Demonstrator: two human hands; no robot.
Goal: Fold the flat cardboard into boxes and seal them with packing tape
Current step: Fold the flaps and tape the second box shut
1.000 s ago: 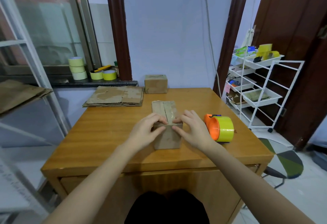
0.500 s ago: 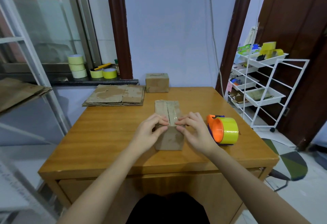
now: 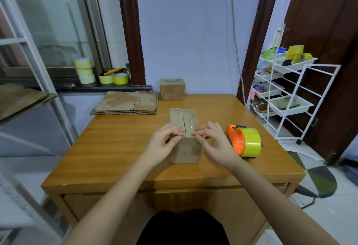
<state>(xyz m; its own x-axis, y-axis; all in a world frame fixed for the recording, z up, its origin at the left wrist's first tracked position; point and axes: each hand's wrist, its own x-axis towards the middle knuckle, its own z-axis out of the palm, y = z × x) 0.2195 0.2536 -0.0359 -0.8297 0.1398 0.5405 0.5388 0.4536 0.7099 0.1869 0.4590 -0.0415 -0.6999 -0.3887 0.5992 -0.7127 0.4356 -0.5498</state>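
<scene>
head view, frame centre: the box (image 3: pixel 185 138) sits on the counter (image 3: pixel 116 148), both hands at its near top edge. left hand (image 3: pixel 164 144) pinches the left corner, right hand (image 3: pixel 215 142) the right, likely to press the tape down over the seam. dispenser (image 3: pixel 245 142) waits just right, within reach.

The folded box (image 3: pixel 185 138) sits at the middle of the table (image 3: pixel 116 148), with the left hand (image 3: pixel 162 146) on its near corner at 9 o'clock and the right hand (image 3: pixel 215 144) at 3 o'clock. The tape dispenser (image 3: pixel 245 141) stands just beyond the right hand, at 3 o'clock from the box. A stack of flat cardboard (image 3: pixel 126 103) lies at 11 o'clock, a second box (image 3: pixel 172 89) at 12 o'clock by the table's far edge
</scene>
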